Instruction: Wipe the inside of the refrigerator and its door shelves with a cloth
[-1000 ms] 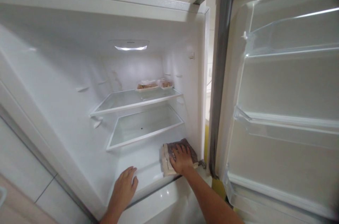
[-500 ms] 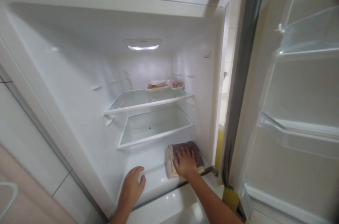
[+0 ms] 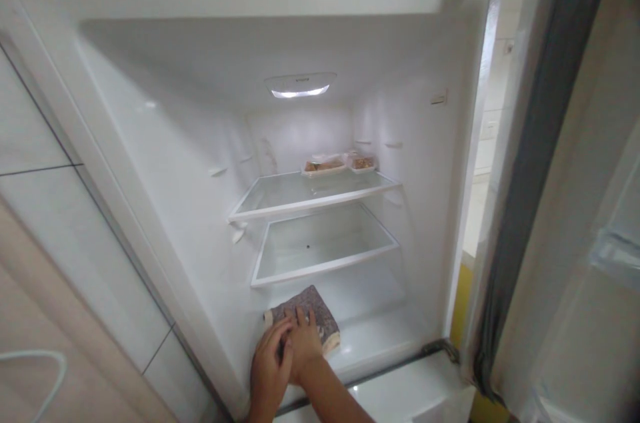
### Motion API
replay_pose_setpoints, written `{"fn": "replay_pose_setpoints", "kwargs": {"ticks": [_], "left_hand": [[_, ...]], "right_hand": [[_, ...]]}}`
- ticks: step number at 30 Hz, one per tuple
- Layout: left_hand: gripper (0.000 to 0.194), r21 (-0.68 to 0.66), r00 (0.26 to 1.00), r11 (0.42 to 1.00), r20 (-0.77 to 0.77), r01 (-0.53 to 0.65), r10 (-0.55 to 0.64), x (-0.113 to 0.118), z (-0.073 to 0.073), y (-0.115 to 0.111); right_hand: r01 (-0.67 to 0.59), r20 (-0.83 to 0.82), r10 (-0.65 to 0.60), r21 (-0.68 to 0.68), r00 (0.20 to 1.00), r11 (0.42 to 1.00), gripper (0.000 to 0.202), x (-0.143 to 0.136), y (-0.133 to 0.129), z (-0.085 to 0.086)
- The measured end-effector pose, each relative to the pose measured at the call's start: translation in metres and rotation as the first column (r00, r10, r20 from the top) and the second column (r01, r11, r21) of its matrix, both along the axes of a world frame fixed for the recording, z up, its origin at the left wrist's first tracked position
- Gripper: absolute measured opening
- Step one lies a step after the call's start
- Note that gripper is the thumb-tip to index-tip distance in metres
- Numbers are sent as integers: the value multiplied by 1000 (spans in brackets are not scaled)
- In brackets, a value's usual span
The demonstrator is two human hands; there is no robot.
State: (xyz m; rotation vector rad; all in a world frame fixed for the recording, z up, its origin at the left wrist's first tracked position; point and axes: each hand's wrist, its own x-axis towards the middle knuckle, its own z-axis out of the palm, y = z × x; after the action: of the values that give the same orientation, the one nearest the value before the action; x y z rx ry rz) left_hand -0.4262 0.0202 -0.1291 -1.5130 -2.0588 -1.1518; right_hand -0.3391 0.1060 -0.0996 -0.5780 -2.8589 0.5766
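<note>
A folded brown cloth (image 3: 323, 313) with cream edges lies on the bottom surface of the fridge, near its left wall. My right hand (image 3: 303, 343) rests flat on top of the cloth with its fingers stretched forward. My left hand (image 3: 270, 360) is right beside it at the cloth's near left edge, its fingers slightly curved and the thumb apart. The two hands meet or overlap at the fingers; whether the left one touches the cloth I cannot tell.
Two glass shelves, an upper (image 3: 315, 195) and a lower (image 3: 325, 243), sit above the hands. Wrapped food trays (image 3: 325, 165) stand at the back of the upper one. The fridge door (image 3: 565, 210) hangs open on the right; a lamp (image 3: 300, 86) glows on the ceiling.
My right hand has slid the cloth leftward across the fridge bottom, from the right wall to beside my left hand. The view has shifted a little left.
</note>
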Motion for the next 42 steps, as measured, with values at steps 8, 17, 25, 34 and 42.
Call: {"fn": "replay_pose_setpoints", "kwargs": {"ticks": [8,17,25,34,42], "left_hand": [[34,-77,999,997,-29,-15,13,-4,-6,-1],[32,-212,985,971,-148,-113,83,0,-7,4],[27,-161,991,982,-98,-103,88,-3,-9,5],[40,-199,996,976,-9,-91,91,1,-9,10],[39,-51,994,994,41,-95,98,0,-12,4]], "right_hand": [[153,-50,-160,-119,986,981,62,27,1,10],[438,-68,-437,-3,897,899,64,114,70,-9],[570,-75,-566,138,821,810,61,182,107,-21],[399,-38,-398,40,917,916,67,154,67,-22],[-69,-103,60,-83,993,994,59,78,13,11]]}}
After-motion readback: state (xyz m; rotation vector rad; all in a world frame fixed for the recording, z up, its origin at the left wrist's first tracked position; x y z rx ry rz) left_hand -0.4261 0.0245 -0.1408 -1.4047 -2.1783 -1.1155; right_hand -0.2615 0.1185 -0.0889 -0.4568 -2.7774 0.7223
